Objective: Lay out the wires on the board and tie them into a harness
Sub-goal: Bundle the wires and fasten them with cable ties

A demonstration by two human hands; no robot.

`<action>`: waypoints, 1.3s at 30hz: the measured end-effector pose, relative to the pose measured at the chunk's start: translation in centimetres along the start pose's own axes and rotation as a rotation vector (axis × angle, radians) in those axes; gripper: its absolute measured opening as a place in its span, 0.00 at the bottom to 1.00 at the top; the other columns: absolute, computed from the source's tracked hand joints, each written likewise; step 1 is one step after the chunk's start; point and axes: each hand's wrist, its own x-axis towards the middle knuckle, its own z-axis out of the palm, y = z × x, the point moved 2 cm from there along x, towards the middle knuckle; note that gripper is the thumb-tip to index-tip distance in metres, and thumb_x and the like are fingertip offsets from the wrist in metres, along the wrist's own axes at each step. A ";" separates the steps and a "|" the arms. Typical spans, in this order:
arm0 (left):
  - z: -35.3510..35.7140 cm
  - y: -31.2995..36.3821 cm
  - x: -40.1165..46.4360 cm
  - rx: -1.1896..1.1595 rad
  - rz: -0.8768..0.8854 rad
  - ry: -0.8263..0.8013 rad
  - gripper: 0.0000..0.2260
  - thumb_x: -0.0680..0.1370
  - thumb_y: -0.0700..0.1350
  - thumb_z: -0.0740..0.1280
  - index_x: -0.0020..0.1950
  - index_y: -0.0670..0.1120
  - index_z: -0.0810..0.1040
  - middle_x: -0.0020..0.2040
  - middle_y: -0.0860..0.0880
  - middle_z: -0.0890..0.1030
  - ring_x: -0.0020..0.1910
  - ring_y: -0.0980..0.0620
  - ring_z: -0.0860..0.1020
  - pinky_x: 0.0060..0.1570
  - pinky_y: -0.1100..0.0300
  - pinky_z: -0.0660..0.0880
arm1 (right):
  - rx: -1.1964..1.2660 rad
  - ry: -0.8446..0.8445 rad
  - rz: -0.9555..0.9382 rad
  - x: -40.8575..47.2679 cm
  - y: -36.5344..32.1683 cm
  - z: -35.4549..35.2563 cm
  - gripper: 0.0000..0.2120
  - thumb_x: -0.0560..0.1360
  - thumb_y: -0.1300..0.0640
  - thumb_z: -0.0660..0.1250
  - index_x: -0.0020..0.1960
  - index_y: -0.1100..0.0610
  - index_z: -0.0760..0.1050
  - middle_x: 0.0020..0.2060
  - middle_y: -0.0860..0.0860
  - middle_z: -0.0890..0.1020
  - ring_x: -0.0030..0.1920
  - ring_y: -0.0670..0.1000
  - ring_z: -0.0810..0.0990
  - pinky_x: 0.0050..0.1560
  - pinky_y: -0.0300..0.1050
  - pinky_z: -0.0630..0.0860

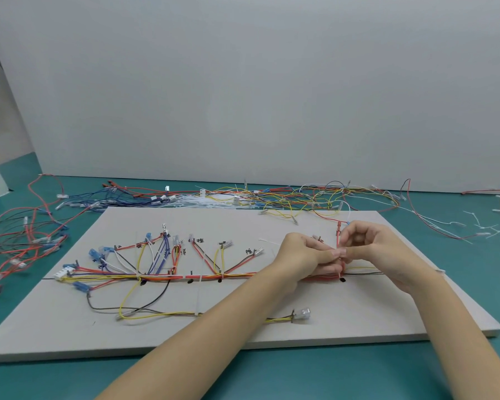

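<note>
Both hands at 3 o'clock of grey board [70, 321], left hand [306, 255] and right hand [370, 243] fingertips pinching white cable tie [340, 273] on wire bundle [202, 276], loose wires [286, 194] at 12 o'clock.

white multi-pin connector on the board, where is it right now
In the head view the white connector lies at the harness's left end, near the board's left edge, just left of the blue terminals.

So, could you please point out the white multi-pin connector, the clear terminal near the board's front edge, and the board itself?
white multi-pin connector [65, 272], head view, middle of its housing.
clear terminal [301, 314], head view, its clear sleeve.
board [358, 313], head view, bare surface near the front.
</note>
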 end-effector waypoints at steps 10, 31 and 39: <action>0.0 -0.2 0.1 0.063 -0.021 0.025 0.10 0.75 0.34 0.70 0.54 0.29 0.80 0.50 0.34 0.82 0.39 0.46 0.81 0.46 0.60 0.81 | -0.010 0.020 -0.014 0.0 0.0 0.1 0.11 0.70 0.77 0.67 0.40 0.62 0.72 0.33 0.57 0.78 0.31 0.53 0.76 0.35 0.41 0.75; 0.6 -0.6 0.5 0.549 0.184 0.087 0.04 0.73 0.40 0.71 0.44 0.38 0.83 0.36 0.43 0.81 0.27 0.48 0.74 0.30 0.60 0.72 | 0.068 0.158 0.016 0.0 -0.3 -0.1 0.07 0.72 0.62 0.73 0.49 0.57 0.81 0.36 0.54 0.84 0.35 0.48 0.81 0.35 0.39 0.79; 0.5 -0.5 0.4 0.542 0.176 0.077 0.04 0.73 0.39 0.71 0.41 0.39 0.84 0.35 0.44 0.82 0.28 0.48 0.74 0.29 0.61 0.71 | -0.129 0.045 0.087 -0.4 -0.2 0.4 0.10 0.73 0.60 0.72 0.36 0.62 0.77 0.29 0.54 0.81 0.30 0.46 0.78 0.28 0.35 0.70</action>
